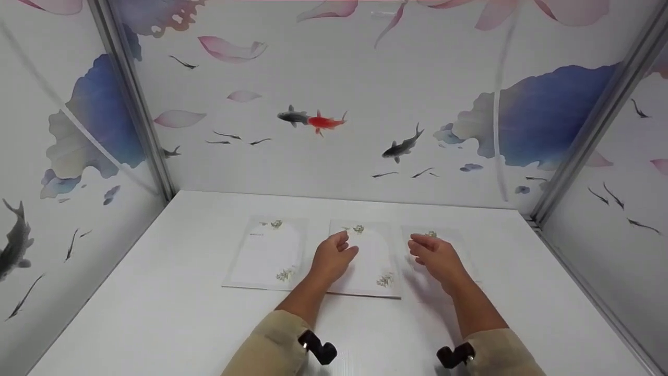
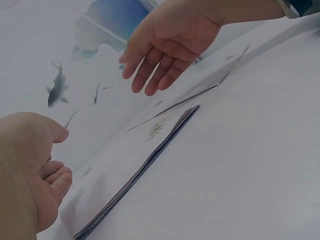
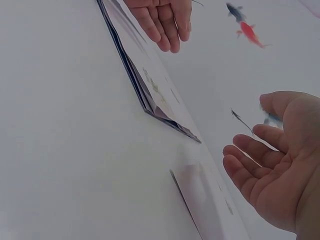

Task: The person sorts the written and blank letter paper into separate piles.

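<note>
I see three white rectangular flower-printed papers [image 1: 269, 261] side by side on the smooth white tabletop [image 1: 141, 313]. The bare left grip [image 1: 333, 258] is above the middle paper's [image 1: 368, 269] left side, the bare right grip [image 1: 438, 260] above the right-hand paper [image 1: 428, 287]; a white fish-printed panel [image 1: 334, 167] stands behind.

Paper pads [image 1: 269, 257] look smooth and kinda matt, the table [image 1: 130, 313] has a bit of gloss, corner posts [image 1: 133, 99] seem dull metal, and sleeves [image 1: 271, 344] are matt cloth.
</note>
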`<state>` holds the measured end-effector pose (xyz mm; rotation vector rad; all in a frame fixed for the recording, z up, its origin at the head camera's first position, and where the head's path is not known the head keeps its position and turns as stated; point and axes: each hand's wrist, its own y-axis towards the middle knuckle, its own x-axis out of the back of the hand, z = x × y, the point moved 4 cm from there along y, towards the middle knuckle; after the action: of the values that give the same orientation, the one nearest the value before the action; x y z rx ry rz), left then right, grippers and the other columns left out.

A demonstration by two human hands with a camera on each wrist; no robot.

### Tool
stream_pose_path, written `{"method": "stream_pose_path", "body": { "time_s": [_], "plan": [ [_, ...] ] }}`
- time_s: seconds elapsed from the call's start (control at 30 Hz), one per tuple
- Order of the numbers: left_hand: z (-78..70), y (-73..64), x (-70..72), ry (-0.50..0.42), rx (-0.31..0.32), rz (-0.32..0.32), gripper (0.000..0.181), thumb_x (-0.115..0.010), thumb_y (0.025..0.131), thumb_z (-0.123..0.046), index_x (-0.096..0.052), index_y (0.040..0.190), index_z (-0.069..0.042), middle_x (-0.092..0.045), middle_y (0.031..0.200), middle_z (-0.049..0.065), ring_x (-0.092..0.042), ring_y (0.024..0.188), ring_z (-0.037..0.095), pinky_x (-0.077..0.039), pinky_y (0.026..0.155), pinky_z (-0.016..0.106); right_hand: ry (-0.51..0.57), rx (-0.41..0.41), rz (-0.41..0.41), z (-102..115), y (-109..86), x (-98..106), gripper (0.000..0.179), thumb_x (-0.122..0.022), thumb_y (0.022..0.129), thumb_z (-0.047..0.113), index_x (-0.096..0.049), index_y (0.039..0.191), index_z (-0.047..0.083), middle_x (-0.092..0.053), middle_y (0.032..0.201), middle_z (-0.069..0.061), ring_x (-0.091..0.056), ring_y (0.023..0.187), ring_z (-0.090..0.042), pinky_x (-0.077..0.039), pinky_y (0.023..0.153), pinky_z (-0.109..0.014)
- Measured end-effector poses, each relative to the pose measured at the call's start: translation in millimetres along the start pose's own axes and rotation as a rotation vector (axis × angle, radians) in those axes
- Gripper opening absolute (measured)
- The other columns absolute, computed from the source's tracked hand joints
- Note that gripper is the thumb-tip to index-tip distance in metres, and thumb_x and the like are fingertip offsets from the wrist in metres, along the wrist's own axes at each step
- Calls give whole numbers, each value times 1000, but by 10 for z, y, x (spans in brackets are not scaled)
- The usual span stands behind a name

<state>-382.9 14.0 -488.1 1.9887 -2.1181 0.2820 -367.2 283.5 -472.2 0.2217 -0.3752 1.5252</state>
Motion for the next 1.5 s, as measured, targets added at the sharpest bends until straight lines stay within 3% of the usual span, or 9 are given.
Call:
{"method": "stream_pose_path", "body": {
  "time_s": [0.27, 0.43, 0.63, 0.77, 0.87, 1.13, 1.3, 1.5],
  "plan": [
    [48, 52, 372, 42, 4, -33, 62, -70, 104, -30, -50, 159, -9, -57, 161, 11, -54, 151, 30, -48, 123, 47, 8, 46, 26, 185, 55, -297, 57, -61, 109, 43, -55, 156, 11, -59, 157, -14, -59, 145, -34, -47, 123, -52],
    [66, 78, 489, 104, 15, -41, 66, -71, 103, -30, -47, 161, -10, -53, 165, 10, -51, 153, 31, -47, 124, 48, -63, 84, 32, 224, 44, -345, 58, -63, 108, 43, -54, 157, 13, -55, 161, -13, -53, 150, -36, -45, 124, -55],
    [103, 47, 465, 245, -12, 37, 77, -72, 101, -39, -38, 167, -17, -41, 172, 13, -37, 161, 35, -35, 131, 55, -209, 125, 90, 145, -1, -358, 72, -66, 104, 54, -46, 163, 18, -42, 171, -14, -38, 161, -38, -39, 127, -61],
    [141, -2, 418, 333, -37, 118, 83, -72, 100, -48, -33, 169, -23, -29, 178, 5, -25, 167, 30, -25, 135, 54, -314, 125, 130, 79, -38, -394, 77, -67, 101, 58, -43, 165, 22, -38, 174, -15, -36, 161, -41, -34, 128, -65],
    [162, -30, 377, 418, -71, 190, 85, -71, 100, -53, -33, 170, -25, -27, 179, 1, -23, 168, 27, -24, 136, 53, -371, 125, 159, 47, -64, -436, 77, -70, 101, 54, -43, 165, 23, -36, 175, -12, -36, 161, -41, -31, 130, -64],
    [168, -77, 284, 660, -199, 362, 85, -66, 100, -57, -39, 166, -11, -34, 176, 8, -26, 166, 32, -25, 136, 53, -555, 153, 254, 19, -126, -541, 80, -79, 95, 50, -46, 164, 24, -34, 177, -3, -27, 166, -37, -23, 134, -62],
    [206, -102, 258, 745, -217, 401, 89, -67, 97, -61, -41, 165, -9, -31, 177, 7, -23, 167, 30, -25, 136, 50, -669, 168, 301, -20, -152, -605, 81, -80, 93, 52, -49, 162, 24, -33, 177, -1, -21, 168, -33, -20, 135, -61],
    [220, -124, 246, 806, -228, 406, 92, -69, 96, -62, -40, 166, -10, -29, 178, 6, -23, 168, 29, -26, 136, 48, -715, 184, 314, -56, -170, -635, 78, -79, 95, 47, -48, 163, 23, -31, 178, 1, -16, 169, -32, -20, 136, -60]
  ]
}}
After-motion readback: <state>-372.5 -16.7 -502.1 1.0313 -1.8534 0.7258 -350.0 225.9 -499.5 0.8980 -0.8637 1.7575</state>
